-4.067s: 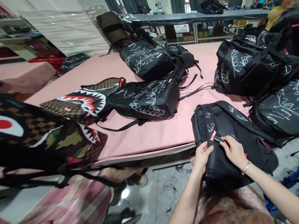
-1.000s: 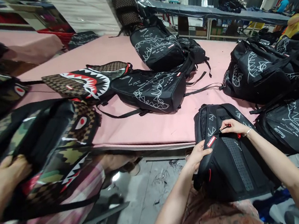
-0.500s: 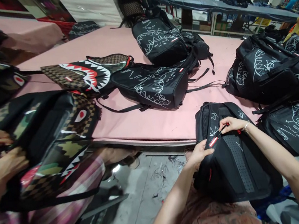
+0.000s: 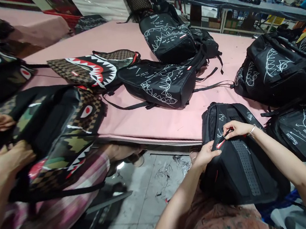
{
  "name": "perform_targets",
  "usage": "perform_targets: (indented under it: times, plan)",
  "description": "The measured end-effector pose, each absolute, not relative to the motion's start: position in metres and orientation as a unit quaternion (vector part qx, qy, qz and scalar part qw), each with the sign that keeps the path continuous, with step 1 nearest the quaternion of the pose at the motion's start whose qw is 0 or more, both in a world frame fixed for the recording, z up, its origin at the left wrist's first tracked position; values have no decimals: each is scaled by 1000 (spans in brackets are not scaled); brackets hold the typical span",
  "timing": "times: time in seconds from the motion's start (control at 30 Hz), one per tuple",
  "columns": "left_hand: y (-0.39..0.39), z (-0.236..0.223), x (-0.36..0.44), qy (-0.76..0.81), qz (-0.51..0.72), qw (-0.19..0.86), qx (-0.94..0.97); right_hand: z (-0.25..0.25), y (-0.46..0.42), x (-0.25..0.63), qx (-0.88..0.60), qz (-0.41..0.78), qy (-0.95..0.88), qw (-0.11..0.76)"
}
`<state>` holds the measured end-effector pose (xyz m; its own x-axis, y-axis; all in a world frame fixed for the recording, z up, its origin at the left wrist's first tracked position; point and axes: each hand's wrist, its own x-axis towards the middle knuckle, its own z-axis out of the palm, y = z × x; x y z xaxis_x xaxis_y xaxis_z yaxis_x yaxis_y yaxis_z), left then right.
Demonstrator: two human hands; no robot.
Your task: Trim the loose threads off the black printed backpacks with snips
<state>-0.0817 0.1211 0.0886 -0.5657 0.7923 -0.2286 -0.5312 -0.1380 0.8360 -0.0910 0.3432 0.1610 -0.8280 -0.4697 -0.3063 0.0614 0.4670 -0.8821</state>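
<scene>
On the black backpack, your left grip clasps the strap beside its red label; your right grip pinches a small dark tool.

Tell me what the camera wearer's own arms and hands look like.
The left forearm and right forearm show no sleeves. A thin, silvery bracelet circles the right wrist. The left hand and right hand wear no gloves.
</scene>
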Motion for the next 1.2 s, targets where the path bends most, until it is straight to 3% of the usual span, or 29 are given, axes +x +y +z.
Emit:
perform_targets:
  times: [0.57,0.83,0.97,1.07,1.2]
  plan:
    - [125,85,-79,519,738,409,136,154,325,-79,-112,-483,837,230]
    - [128,73,-71,574,727,347,150,142,324,-51,-37,-500,856,129]
    - [126,80,-91,693,671,221,144,134,321,-49,74,-506,859,-11]
    - [127,83,-127,757,611,141,180,130,314,-60,135,-454,876,-90]
    - [138,85,-172,805,521,128,253,129,297,-78,168,-346,916,-114]
